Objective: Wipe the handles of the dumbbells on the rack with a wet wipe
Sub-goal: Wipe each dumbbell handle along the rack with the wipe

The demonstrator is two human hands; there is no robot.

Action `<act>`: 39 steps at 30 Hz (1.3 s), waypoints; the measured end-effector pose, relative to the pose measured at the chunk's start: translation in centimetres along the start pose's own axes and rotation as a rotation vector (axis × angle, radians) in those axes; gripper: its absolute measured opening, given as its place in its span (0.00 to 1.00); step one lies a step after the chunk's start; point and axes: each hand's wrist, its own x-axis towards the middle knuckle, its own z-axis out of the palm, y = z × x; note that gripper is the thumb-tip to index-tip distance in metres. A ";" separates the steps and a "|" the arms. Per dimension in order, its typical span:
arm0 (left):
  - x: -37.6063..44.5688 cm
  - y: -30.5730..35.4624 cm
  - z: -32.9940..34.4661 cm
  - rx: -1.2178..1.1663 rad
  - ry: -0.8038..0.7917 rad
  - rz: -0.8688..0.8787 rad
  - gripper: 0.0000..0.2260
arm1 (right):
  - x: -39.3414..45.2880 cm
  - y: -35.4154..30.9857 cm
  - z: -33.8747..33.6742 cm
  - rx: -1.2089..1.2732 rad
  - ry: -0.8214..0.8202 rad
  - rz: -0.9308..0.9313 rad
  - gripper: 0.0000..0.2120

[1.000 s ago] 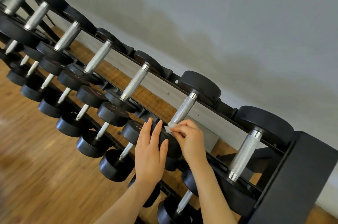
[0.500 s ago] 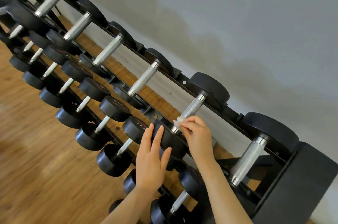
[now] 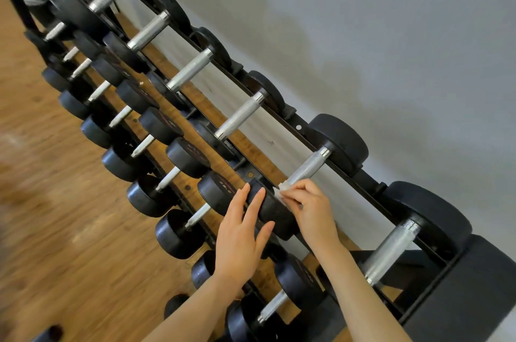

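One white wet wipe [image 3: 282, 193] is pinched by the curled fingers of the right hand [image 3: 308, 206] against the near end of a knurled metal handle [image 3: 305, 169] on the rack's [image 3: 300, 127] top rail. The left hand [image 3: 242, 232] is laid flat, fingers straight, on that dumbbell's round black near head [image 3: 275, 210], close to the front edge. Open handle length is left toward the far head [image 3: 342, 143].

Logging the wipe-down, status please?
Right hand pinches wet wipe at handle's near end. Left hand flat on that dumbbell's near head. Nothing blocking.
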 end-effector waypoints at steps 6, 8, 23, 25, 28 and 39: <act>0.0 -0.1 0.1 -0.003 -0.003 -0.003 0.30 | -0.1 0.4 0.3 -0.037 0.106 -0.033 0.09; 0.0 0.0 0.1 -0.006 -0.001 -0.004 0.30 | 0.3 0.6 0.2 -0.057 0.089 -0.062 0.09; 0.1 0.2 0.0 -0.020 0.024 0.001 0.29 | 1.5 2.1 -1.7 -0.223 -0.165 -0.258 0.17; 0.1 0.2 0.0 -0.023 0.020 0.004 0.29 | 1.4 1.5 -1.4 -0.154 -0.234 -0.246 0.16; 0.0 0.1 -0.1 -0.016 0.018 0.009 0.29 | 2.0 1.1 -1.8 -0.136 -0.297 -0.244 0.15; 0.1 -0.1 0.2 -0.027 0.011 0.004 0.29 | 2.9 0.0 -2.7 -0.255 -0.285 -0.290 0.13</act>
